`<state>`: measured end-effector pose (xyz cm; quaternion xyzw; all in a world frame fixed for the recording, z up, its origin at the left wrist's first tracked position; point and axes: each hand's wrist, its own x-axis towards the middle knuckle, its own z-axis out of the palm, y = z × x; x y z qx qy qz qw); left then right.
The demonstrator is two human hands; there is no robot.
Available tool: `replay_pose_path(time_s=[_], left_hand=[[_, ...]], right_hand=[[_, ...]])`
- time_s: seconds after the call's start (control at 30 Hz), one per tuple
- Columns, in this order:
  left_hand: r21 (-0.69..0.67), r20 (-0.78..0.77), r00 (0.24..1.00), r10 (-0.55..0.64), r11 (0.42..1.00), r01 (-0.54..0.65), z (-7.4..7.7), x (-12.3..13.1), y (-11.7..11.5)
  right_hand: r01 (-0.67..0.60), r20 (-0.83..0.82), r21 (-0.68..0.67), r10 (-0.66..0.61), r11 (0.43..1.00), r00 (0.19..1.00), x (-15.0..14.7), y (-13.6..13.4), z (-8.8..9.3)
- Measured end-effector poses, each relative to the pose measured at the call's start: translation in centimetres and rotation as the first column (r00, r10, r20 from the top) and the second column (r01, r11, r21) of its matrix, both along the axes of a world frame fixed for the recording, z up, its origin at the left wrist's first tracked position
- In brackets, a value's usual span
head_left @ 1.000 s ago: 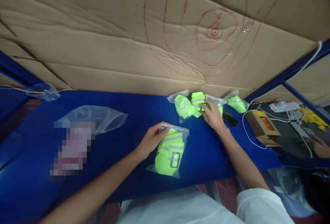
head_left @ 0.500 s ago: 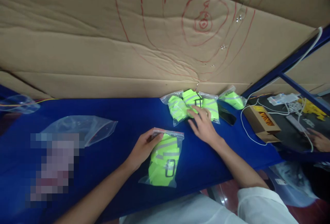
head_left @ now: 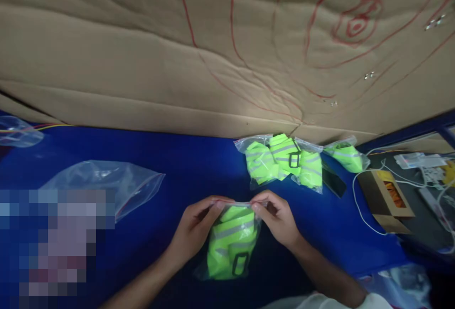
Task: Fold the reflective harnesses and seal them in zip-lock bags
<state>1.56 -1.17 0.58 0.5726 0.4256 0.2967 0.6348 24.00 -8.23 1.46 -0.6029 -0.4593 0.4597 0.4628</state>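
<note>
A clear zip bag (head_left: 232, 242) hangs between my hands, with a folded neon-yellow reflective strap and its black buckle inside. My left hand (head_left: 195, 226) pinches the left end of the bag's top seal, thumb over fingers. At the seal's right end, my right hand (head_left: 279, 216) grips in the same way. Beyond my hands, several more neon-yellow straps (head_left: 284, 150) in clear bags lie bunched against the cardboard; one of them shows a black buckle. Another bagged strap (head_left: 344, 156) sits a little apart to their right.
An empty-looking clear bag (head_left: 106, 181) lies left on the blue table cover (head_left: 159, 148). A dark phone (head_left: 334, 182), an open cardboard box (head_left: 386, 195) and a white cable (head_left: 357, 204) are at right. A marked cardboard wall (head_left: 142, 72) stands behind.
My right hand has left the bagged straps at the back and now grips the right end of the held bag's seal. The view has shifted left, and the nearby person's hand at right is out of sight.
</note>
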Motion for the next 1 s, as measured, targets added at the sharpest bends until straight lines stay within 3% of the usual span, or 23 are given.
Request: replay_pose_path(time_s=[0.13, 0.27, 0.33, 0.47, 0.63, 0.8, 0.9, 1.0], left_hand=[[-0.041, -0.043, 0.999, 0.02, 0.999, -0.022, 0.4, -0.1, 0.5], [-0.192, 0.009, 0.998, -0.061, 0.979, 0.061, 0.9, -0.2, 1.2], [-0.243, -0.002, 1.0, -0.029, 0.97, 0.027, 1.1, -0.3, 1.4], [-0.205, -0.111, 0.993, 0.04, 0.977, -0.062, 1.3, -0.5, 1.7], [-0.233, -0.137, 0.99, -0.038, 0.973, 0.005, 0.9, -0.3, 1.8], [-0.153, -0.205, 0.976, 0.075, 0.982, -0.107, 0.8, -0.4, 1.0], [-0.229, -0.125, 0.986, 0.111, 0.964, -0.137, 1.0, -0.6, 0.7], [-0.302, -0.051, 0.987, 0.154, 0.939, -0.163, 0.8, -0.8, 1.0]], right_hand=[[0.028, -0.061, -0.048, -0.031, 0.998, 0.998, 0.1, 0.8, -0.7], [0.034, -0.03, -0.033, -0.035, 0.999, 0.999, 0.8, 1.1, -1.7], [0.051, 0.006, -0.024, -0.051, 0.998, 0.999, 1.0, 1.0, -1.9], [0.063, 0.048, -0.032, -0.062, 0.997, 0.997, 1.2, 0.8, -2.0], [0.098, 0.072, -0.053, -0.094, 0.994, 0.993, 1.2, 0.5, -2.4], [0.036, -0.02, -0.037, -0.036, 0.999, 0.999, 1.4, 0.2, -2.3], [-0.056, -0.09, -0.065, 0.05, 0.996, 0.995, 1.5, -0.1, -2.2], [-0.221, -0.204, -0.017, 0.213, 0.975, 0.956, 1.3, -0.4, -2.4]])
